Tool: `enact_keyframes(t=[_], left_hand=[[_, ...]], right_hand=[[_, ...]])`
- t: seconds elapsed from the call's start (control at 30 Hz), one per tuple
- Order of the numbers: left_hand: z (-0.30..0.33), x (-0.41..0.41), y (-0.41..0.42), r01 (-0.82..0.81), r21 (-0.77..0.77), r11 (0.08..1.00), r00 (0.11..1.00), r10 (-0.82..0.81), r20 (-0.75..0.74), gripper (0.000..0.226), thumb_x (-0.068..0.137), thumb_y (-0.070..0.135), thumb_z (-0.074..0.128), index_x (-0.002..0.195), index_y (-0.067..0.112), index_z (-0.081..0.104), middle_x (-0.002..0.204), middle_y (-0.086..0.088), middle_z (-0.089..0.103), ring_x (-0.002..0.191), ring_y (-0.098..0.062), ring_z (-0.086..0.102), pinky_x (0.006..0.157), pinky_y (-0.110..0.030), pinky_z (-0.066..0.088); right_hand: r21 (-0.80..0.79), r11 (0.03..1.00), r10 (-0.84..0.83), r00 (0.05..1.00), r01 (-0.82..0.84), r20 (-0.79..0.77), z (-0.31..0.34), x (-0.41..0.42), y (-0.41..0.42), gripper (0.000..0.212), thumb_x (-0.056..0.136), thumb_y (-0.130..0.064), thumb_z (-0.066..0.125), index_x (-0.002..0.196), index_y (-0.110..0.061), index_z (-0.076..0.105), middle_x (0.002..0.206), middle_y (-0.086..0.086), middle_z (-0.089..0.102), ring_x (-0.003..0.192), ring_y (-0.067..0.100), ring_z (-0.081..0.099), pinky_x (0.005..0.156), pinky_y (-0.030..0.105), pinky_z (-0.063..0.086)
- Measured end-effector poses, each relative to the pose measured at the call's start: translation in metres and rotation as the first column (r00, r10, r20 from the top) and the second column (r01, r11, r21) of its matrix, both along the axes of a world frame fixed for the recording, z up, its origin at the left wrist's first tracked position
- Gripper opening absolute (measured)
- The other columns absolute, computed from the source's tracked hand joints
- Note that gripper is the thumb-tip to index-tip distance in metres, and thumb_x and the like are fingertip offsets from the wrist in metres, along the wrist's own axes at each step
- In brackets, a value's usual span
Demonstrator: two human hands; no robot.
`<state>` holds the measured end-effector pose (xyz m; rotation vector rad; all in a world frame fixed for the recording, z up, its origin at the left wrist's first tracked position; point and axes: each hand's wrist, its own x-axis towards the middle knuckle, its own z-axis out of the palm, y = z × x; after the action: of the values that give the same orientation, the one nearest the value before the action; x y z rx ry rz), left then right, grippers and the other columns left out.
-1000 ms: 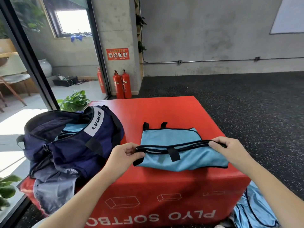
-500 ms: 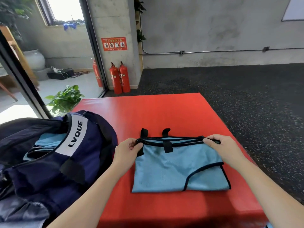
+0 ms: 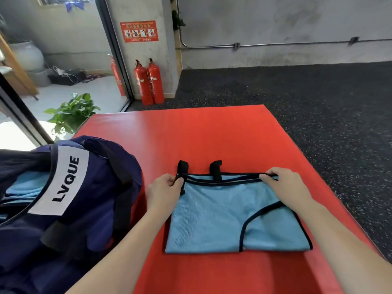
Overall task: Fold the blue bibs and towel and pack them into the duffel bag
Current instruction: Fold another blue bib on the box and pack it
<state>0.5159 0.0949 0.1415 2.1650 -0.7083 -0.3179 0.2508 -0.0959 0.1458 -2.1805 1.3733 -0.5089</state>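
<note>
The red worktop (image 3: 212,132) carries everything: the navy duffel bag (image 3: 70,198) sits open at its left side with pale blue cloth already showing inside, and just beside it, toward the middle, lies a blue bib (image 3: 229,215) folded flat. The left hand (image 3: 164,190) is pinched shut on the bib's far left corner by a black strap tab (image 3: 182,166); the right hand (image 3: 284,183) is closed on the far right end of the same black-trimmed edge. To do this fold well, it seems best to line the top edge up with the layer beneath, tuck both tabs in so nothing trails, then press the crease flat — a loose strap could snag on the bag's opening during packing.
</note>
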Motion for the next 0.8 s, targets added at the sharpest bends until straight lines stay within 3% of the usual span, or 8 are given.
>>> enact_keyframes(t=[0.1,0.23,0.4,0.53,0.63,0.8], left_hand=[[-0.003,0.002,0.0,-0.022,0.027,0.999,1.0,0.021,0.017,0.019,0.095,0.041,0.059,0.081,0.03,0.065,0.08,0.011,0.068,0.085,-0.019,0.062,0.075,-0.035,0.051],[-0.003,-0.001,0.002,-0.059,0.12,0.991,0.996,0.05,0.079,0.021,0.096,0.047,0.054,0.087,0.031,0.065,0.078,0.008,0.064,0.077,-0.016,0.055,0.064,-0.031,0.043],[0.0,-0.007,0.006,-0.069,0.14,0.988,0.994,0.056,0.096,0.025,0.094,0.054,0.053,0.089,0.031,0.062,0.082,0.009,0.065,0.083,-0.021,0.06,0.066,-0.033,0.046],[0.002,-0.008,0.008,-0.014,0.141,0.99,0.997,0.003,0.076,0.02,0.092,0.051,0.057,0.089,0.033,0.064,0.085,0.013,0.066,0.083,-0.017,0.061,0.065,-0.031,0.046],[0.001,-0.005,0.009,-0.016,0.092,0.996,0.999,0.012,0.05,0.012,0.092,0.043,0.061,0.088,0.033,0.067,0.085,0.017,0.067,0.084,-0.013,0.062,0.069,-0.032,0.051],[0.001,-0.005,0.009,-0.037,0.045,0.998,0.999,0.035,0.038,0.008,0.09,0.04,0.064,0.088,0.032,0.065,0.084,0.015,0.066,0.084,-0.012,0.061,0.073,-0.034,0.053]], right_hand=[[-0.026,0.999,-0.037,0.995,0.035,-0.09,0.001,0.003,0.003,0.021,0.097,-0.05,0.057,0.089,-0.032,0.064,0.076,-0.009,0.064,0.075,0.015,0.06,0.062,0.035,0.045],[-0.069,0.992,-0.115,0.979,0.105,-0.167,0.004,0.006,0.012,0.022,0.097,-0.053,0.055,0.098,-0.032,0.062,0.078,-0.009,0.062,0.077,0.018,0.06,0.067,0.034,0.044],[-0.046,0.994,-0.101,0.99,0.097,-0.096,0.007,0.004,0.018,0.023,0.094,-0.054,0.06,0.099,-0.032,0.062,0.076,-0.007,0.065,0.072,0.013,0.06,0.061,0.032,0.044],[0.054,0.998,0.019,1.0,-0.018,-0.018,0.005,-0.003,0.011,0.02,0.087,-0.044,0.074,0.101,-0.034,0.064,0.092,-0.012,0.069,0.085,0.009,0.063,0.077,0.039,0.054],[0.037,0.999,0.012,1.0,-0.012,0.006,0.003,-0.009,0.007,0.004,0.09,-0.039,0.071,0.091,-0.037,0.068,0.086,-0.011,0.071,0.081,0.014,0.066,0.078,0.043,0.056],[0.002,1.0,0.004,1.0,-0.004,0.015,0.002,-0.009,0.004,0.011,0.09,-0.045,0.069,0.096,-0.036,0.069,0.092,-0.016,0.069,0.087,0.01,0.063,0.077,0.039,0.054]])
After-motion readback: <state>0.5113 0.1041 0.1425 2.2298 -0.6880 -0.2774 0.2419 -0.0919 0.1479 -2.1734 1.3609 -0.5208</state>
